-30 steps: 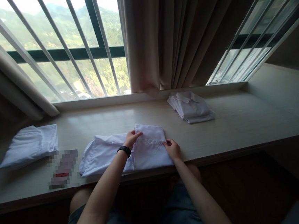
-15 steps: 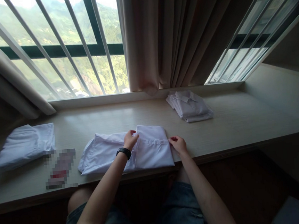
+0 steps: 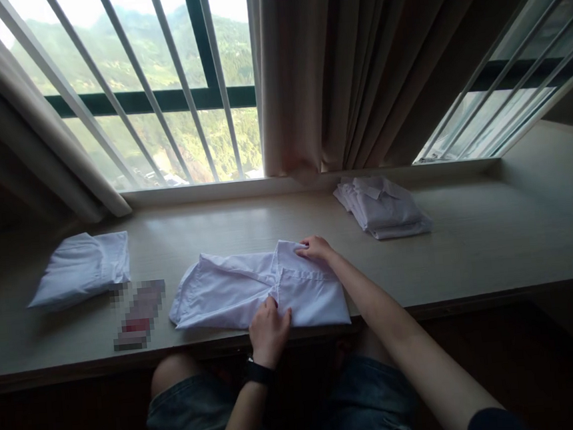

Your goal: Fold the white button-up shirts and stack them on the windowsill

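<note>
A white shirt (image 3: 233, 290), folded into a long flat shape, lies along the front edge of the desk. Its right part is doubled over into a flap with a stitched seam across it. My left hand (image 3: 268, 334), with a black watch at the wrist, is at the near side of the flap's left edge, fingers curled and closed on the cloth. Across the flap's far right edge lies my right hand (image 3: 318, 248), its fingers extended on the fabric and slightly apart. The cloth under both hands is partly hidden.
Folded white clothes with a collar on top (image 3: 389, 209) lie at the back right. Another folded white cloth item (image 3: 83, 269) is at the left, near a pixelated object (image 3: 139, 315). The desk (image 3: 182, 227) runs below a barred window and curtains (image 3: 287, 74).
My left hand has moved nearer along the flap's left edge. My right hand has gone from the shirt's right side to its far edge. The view has shifted left.
</note>
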### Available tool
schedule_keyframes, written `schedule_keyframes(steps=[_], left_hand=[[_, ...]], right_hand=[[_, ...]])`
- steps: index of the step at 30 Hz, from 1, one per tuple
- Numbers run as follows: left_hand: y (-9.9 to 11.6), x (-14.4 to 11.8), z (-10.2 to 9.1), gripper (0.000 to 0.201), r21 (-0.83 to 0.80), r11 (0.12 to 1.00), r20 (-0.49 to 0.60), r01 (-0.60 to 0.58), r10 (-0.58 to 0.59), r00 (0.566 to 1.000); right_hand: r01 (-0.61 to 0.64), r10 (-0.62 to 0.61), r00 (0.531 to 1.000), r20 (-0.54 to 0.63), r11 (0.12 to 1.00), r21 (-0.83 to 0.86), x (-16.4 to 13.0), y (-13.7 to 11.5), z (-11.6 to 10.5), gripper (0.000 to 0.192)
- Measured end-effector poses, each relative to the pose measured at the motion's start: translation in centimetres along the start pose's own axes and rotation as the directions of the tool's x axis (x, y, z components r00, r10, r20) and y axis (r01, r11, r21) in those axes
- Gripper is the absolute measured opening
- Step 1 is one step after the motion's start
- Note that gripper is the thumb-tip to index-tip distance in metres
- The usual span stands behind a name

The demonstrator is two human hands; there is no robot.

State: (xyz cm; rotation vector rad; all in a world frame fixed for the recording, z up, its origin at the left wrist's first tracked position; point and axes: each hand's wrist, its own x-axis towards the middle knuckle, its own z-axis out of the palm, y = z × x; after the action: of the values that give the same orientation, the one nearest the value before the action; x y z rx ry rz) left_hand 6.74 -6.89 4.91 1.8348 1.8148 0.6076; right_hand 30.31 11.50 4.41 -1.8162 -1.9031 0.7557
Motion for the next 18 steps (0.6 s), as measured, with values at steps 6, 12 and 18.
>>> schedule_keyframes(steps=[6, 12, 18], left_hand=[[0.3, 0.9, 1.0, 0.007, -0.212, 0.971, -0.072, -0.109, 0.095, 0.993], [1.9, -0.3, 0.8, 0.016, -0.324, 0.926, -0.185, -0.194, 0.139, 0.973], [2.8, -0.7, 1.2, 0.018, -0.451, 0.874, -0.241, -0.179, 0.074, 0.968]], right_hand=[[0.025, -0.045, 0.985, 0.165, 0.992, 0.12, 0.8, 0.2, -0.9, 0.022], [0.018, -0.083, 0.969, 0.232, 0.963, 0.27, 1.0, 0.3, -3.1, 0.046], [-0.02, -0.083, 0.957, 0.277, 0.936, 0.351, 1.0, -1.0, -3.5, 0.023]])
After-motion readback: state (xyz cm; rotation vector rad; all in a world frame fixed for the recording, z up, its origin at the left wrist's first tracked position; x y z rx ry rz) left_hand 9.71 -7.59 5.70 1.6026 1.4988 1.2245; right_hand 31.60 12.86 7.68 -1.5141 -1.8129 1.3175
